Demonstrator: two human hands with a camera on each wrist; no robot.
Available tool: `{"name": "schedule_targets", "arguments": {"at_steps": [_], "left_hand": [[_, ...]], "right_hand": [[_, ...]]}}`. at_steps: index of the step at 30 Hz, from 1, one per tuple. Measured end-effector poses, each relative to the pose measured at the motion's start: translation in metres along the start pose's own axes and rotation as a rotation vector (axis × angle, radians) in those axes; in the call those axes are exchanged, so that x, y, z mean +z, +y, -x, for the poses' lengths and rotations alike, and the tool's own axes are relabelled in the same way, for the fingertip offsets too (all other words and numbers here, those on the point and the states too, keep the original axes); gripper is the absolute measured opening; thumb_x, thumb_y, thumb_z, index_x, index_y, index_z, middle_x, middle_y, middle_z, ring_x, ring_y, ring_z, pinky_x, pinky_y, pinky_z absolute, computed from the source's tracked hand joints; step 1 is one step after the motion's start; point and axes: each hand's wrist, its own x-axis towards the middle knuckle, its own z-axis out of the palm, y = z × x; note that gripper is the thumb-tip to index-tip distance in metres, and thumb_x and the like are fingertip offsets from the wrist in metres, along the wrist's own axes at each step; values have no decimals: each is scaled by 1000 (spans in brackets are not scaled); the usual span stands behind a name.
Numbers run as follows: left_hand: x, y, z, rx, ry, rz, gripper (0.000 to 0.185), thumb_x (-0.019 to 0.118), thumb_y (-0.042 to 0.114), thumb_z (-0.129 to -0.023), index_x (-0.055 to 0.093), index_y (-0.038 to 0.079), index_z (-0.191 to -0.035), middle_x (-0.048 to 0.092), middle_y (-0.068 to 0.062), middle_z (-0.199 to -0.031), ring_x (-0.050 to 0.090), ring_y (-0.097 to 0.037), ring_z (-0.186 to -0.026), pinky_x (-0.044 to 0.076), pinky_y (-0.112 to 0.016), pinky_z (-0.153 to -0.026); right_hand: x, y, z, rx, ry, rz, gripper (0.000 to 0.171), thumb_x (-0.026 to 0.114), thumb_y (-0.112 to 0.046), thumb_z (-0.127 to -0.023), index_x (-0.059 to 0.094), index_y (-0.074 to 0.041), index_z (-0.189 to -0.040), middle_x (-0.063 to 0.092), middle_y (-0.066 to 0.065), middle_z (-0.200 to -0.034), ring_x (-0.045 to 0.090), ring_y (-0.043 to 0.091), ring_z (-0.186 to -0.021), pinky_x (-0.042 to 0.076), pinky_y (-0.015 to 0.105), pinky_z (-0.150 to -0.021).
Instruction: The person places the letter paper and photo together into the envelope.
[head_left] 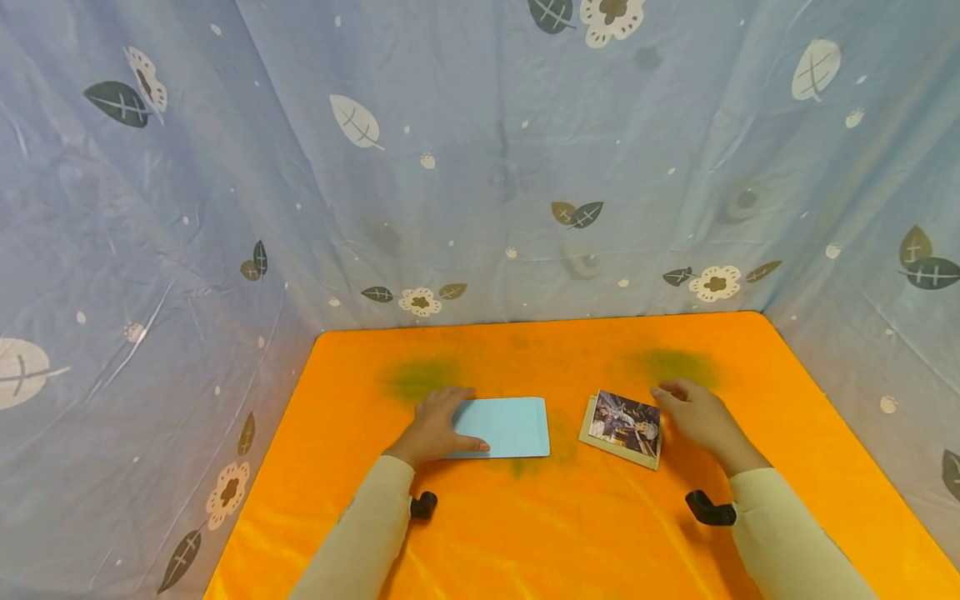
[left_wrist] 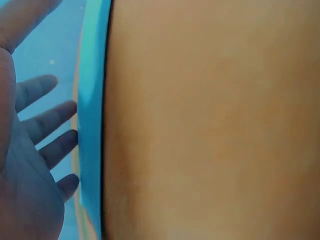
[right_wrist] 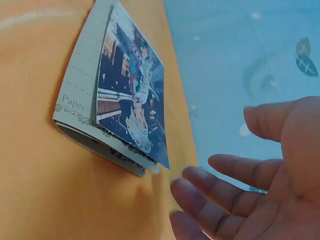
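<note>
A pale blue cloth point(head_left: 480, 167) printed with leaves and flowers hangs as a backdrop behind and to both sides of the table point(head_left: 525, 533), whose orange cover carries two faint greenish smudges near its far edge. On that cover, left of the middle, lies a light blue envelope point(head_left: 504, 427), flat and with its long side running left to right; right of the middle and a little apart from it lies a small stack of cards point(head_left: 622, 430), a photo print on top of cream paper sheets, turned slightly askew (the right wrist view shows the word "Paper" on the sheet under the print). The left hand point(head_left: 437, 429) rests flat on the envelope's left end, fingers straight and spread, thumb lying along the near edge; the left wrist view shows the same fingers fanned out over the blue. The right hand point(head_left: 697, 414) sits just beside the stack's right edge, fingers loosely extended and gripping nothing, its fingertips close to the top right corner of the stack, though contact cannot be told. Both arms wear pale cream sleeves point(head_left: 780, 525), each with a small black camera mount at the wrist.
</note>
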Motion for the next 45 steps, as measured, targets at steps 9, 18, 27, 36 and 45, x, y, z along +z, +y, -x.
{"name": "schedule_targets", "arguments": {"at_steps": [9,18,27,36,45], "left_hand": [[5,3,2,15,-39,-78,112,98,62,-73,51,18,-164,49,-8,-153,40,-34,-141,26,-60,-111],[6,9,4,-33,-54,-114,120,98,65,-71,46,12,-166,39,-15,-159,34,-39,-145,23,-60,-116],[6,12,2,-16,-58,-156,111,96,66,-74,52,10,-160,41,-15,-157,37,-40,-143,24,-60,-116],[8,16,1,20,-46,-248,106,92,69,-77,53,10,-156,47,-12,-153,40,-38,-140,29,-61,-112],[9,20,0,26,-61,-278,102,89,66,-81,52,11,-159,46,-13,-158,41,-40,-143,27,-64,-116]], "right_hand": [[-2,5,5,59,-4,-252,69,47,-47,-117,47,12,-153,57,34,-142,64,46,-121,57,52,-96],[-2,17,3,128,-8,-268,71,49,-47,-117,52,17,-145,57,34,-140,61,48,-123,59,48,-95],[3,22,-3,159,2,-234,64,53,-43,-116,59,17,-138,65,24,-124,65,35,-107,60,40,-85],[7,20,-4,155,9,-178,45,63,-35,-111,71,7,-126,62,29,-133,60,41,-112,53,49,-88],[11,23,-4,142,35,-175,35,68,-32,-110,67,3,-115,60,25,-127,54,35,-99,46,44,-77]]}}
